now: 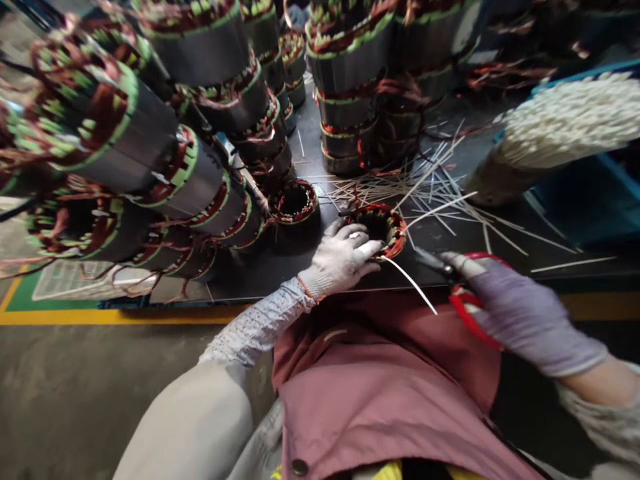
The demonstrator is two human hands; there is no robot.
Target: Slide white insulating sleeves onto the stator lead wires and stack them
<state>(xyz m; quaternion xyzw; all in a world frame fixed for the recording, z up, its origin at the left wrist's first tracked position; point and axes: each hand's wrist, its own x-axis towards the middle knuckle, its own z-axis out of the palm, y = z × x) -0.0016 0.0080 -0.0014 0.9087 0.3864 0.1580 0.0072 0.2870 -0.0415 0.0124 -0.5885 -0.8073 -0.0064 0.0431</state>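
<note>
My left hand (345,259), in a white knitted glove, grips the near left rim of a small motor stator (399,232) with red-orange windings. A thin white strip (414,287) sticks out of the stator's near side towards me. Other white strips (440,211) rise from its far right side. To the right, my right hand (533,320), in a purple glove, is closed around the red handles of a pair of scissors (463,303). The blades point left at the stator, apart from it and a little open.
Tall stacks of larger stators (200,180) stand on the left and at the back (347,100). Another small stator (295,203) is left of my hand. Loose white strips (440,177) litter the dark table. A thick bundle of white strips (570,120) leans by a blue bin (590,193).
</note>
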